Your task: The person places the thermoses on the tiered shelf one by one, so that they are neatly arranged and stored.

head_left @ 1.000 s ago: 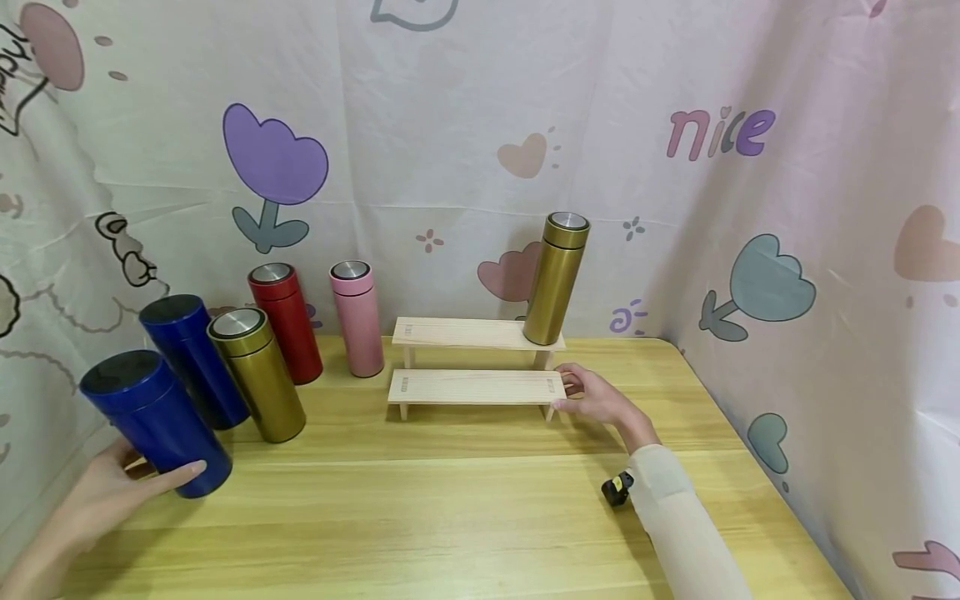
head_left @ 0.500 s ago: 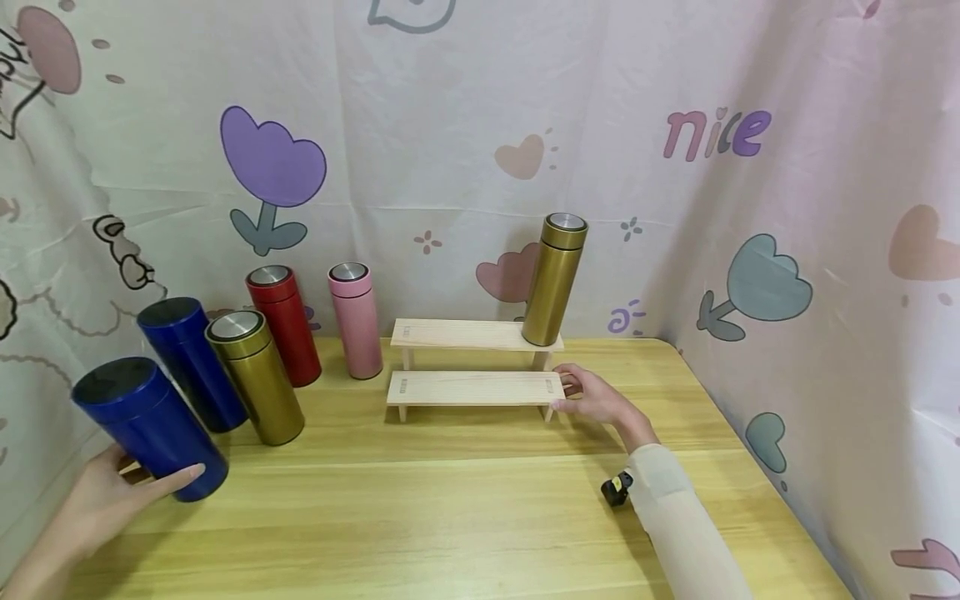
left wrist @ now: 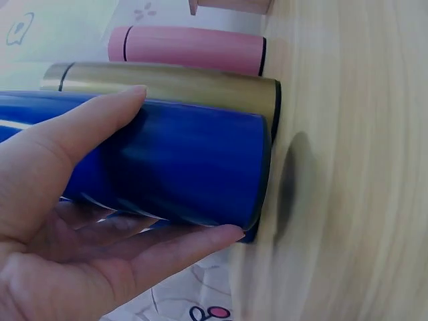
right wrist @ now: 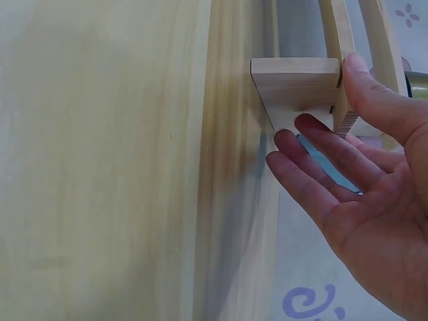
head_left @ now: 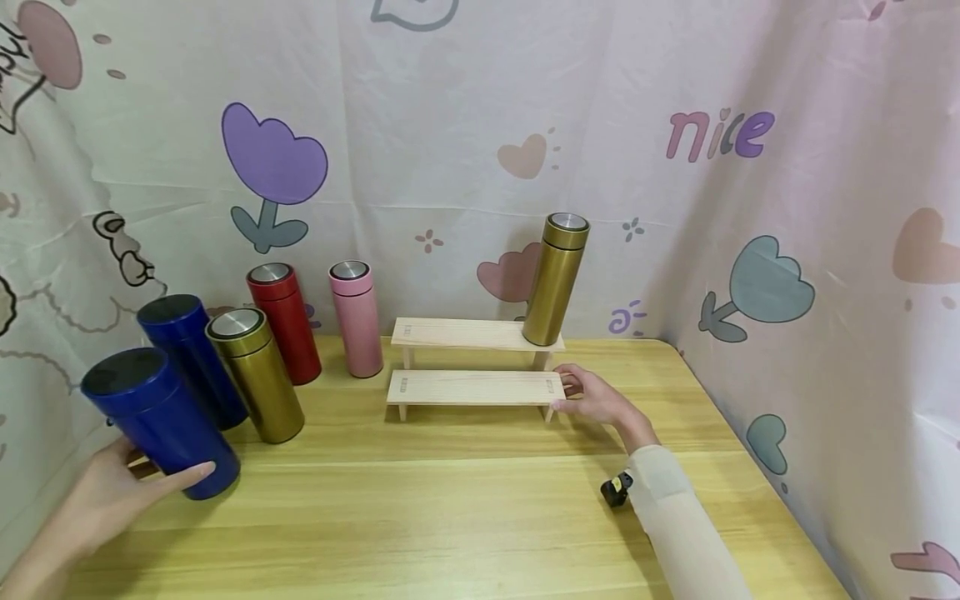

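Note:
A tall blue thermos bottle (head_left: 168, 429) is in my left hand (head_left: 112, 492), with the thumb across its near side and the fingers around the other. Its base hangs just over the table, with its shadow beside it in the left wrist view. At the right end of the light wooden two-step display stand (head_left: 465, 387), my right hand (head_left: 600, 398) pinches the lower step, thumb on the board's edge. The other fingers (right wrist: 304, 177) reach loosely beside the step's leg. A gold thermos bottle (head_left: 553, 287) stands upright on the right end of the upper step.
Left of the stand are a pink bottle (head_left: 358, 325), a red bottle (head_left: 287, 329), a second gold bottle (head_left: 262, 383) and another blue bottle (head_left: 198, 367), all upright on the wooden table (head_left: 450, 517). A printed cloth (head_left: 420, 150) hangs behind and along both sides.
The blue bottle in my left hand tips slightly left, then shifts back a little to the right. My right hand and the stand stay in place.

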`<state>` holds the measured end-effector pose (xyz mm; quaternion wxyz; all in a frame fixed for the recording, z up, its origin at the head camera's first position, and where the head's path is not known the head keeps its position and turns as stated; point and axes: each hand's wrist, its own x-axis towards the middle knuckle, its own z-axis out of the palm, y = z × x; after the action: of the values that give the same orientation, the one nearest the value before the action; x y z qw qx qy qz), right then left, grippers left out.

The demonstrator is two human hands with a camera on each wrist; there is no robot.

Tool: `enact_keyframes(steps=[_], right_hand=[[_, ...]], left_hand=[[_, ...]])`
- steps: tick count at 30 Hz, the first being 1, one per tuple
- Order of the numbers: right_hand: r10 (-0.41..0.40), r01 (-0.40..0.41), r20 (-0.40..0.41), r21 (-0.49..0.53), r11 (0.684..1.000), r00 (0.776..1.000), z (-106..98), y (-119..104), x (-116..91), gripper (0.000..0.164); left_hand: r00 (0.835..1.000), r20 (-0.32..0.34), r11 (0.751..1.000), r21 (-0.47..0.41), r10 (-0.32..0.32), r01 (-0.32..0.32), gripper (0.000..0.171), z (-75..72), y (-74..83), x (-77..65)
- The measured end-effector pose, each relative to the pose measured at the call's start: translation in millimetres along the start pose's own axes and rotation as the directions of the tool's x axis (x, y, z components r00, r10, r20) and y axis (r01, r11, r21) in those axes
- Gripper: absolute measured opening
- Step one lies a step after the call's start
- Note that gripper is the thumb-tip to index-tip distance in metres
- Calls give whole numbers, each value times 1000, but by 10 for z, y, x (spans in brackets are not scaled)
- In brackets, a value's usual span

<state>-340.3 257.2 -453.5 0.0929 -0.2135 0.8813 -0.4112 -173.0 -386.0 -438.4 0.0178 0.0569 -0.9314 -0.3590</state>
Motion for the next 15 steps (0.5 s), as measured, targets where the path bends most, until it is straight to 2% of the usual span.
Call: enact_keyframes(steps=[5, 12, 15], right_hand=[[6, -6, 6, 8, 1000, 1000, -6, -16, 2, 58], [7, -7, 3, 5, 1000, 1000, -12, -7, -2, 57], [6, -6, 6, 10, 1000, 1000, -8, 0, 3, 57]], left_hand=[[999, 44, 1000, 5, -19, 19, 105, 18, 152, 2], [995, 58, 997, -39, 75, -73, 93, 102, 361, 22], [994, 68, 996, -30, 85, -83, 93, 131, 432, 26]])
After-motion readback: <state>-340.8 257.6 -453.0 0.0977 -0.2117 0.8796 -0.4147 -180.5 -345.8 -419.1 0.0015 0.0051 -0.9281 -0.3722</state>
